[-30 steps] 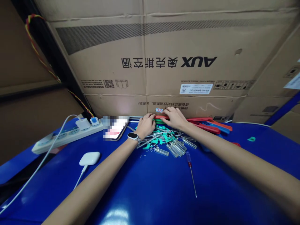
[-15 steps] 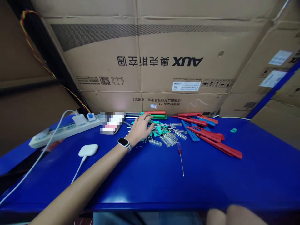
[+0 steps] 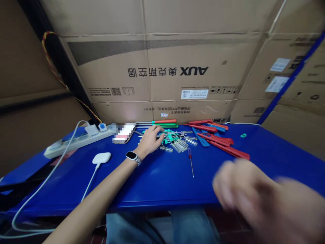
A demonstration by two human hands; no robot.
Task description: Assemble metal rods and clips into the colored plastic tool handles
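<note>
My left hand (image 3: 151,138) lies over the left side of a pile of small screwdrivers with clear handles (image 3: 180,145) and green plastic pieces (image 3: 170,136). Its fingers are stretched out and slightly apart, with the thumb to the right; what lies under the palm is hidden. My right hand (image 3: 241,184) is in the air over the table's front right, smeared by motion, its fingers curled; I cannot make out whether it holds anything. A screwdriver with a purple-red handle (image 3: 190,154) lies alone in front of the pile, between both hands.
Red folding tools (image 3: 230,149) and blue ones (image 3: 203,138) lie to the right. Long screwdrivers with orange (image 3: 165,121) and green handles lie behind the pile. At left are a phone (image 3: 124,133), a power strip (image 3: 78,142) and a white case (image 3: 101,158) on a cable. Cardboard (image 3: 162,51) stands behind.
My right hand has risen from the bottom edge of view to above the table's front right. My left hand has stayed over the pile. The camera view has shifted slightly.
</note>
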